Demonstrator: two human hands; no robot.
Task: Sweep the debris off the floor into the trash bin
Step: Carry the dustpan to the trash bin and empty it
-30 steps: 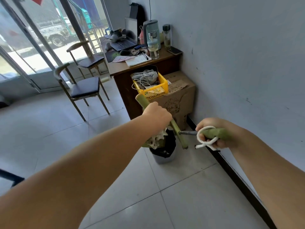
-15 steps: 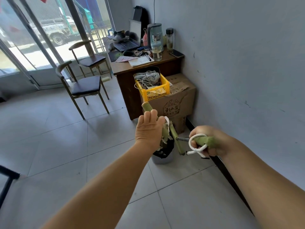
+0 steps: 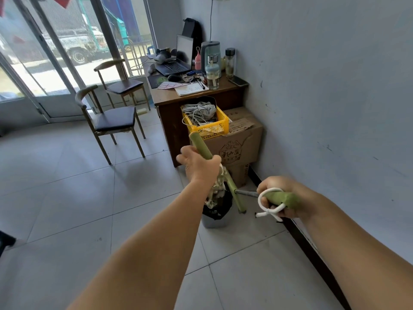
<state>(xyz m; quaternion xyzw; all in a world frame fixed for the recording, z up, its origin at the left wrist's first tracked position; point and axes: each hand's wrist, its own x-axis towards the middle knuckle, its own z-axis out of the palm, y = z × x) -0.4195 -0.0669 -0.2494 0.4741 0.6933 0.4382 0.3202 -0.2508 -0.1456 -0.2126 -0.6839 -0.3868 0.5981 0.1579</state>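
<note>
A small grey trash bin (image 3: 215,221) with a black liner stands on the tiled floor near the wall. My left hand (image 3: 199,167) grips a green handle (image 3: 201,145) that slopes down over the bin; pale debris (image 3: 216,191) hangs just under this hand, above the bin's mouth. My right hand (image 3: 282,196) is closed on a second green handle (image 3: 282,198) with a white cord loop (image 3: 267,205), its grey metal shaft pointing left toward the bin. The heads of both tools are hidden.
A cardboard box (image 3: 237,148) with a yellow crate (image 3: 209,128) on it stands just behind the bin, in front of a cluttered wooden desk (image 3: 169,99). Two chairs (image 3: 111,121) stand left of the desk. The wall with a dark baseboard (image 3: 312,249) runs along the right.
My left hand has turned over the bin with its handle, the pale debris now hanging closer to the bin's mouth. My right hand keeps its grip and has shifted only slightly.
</note>
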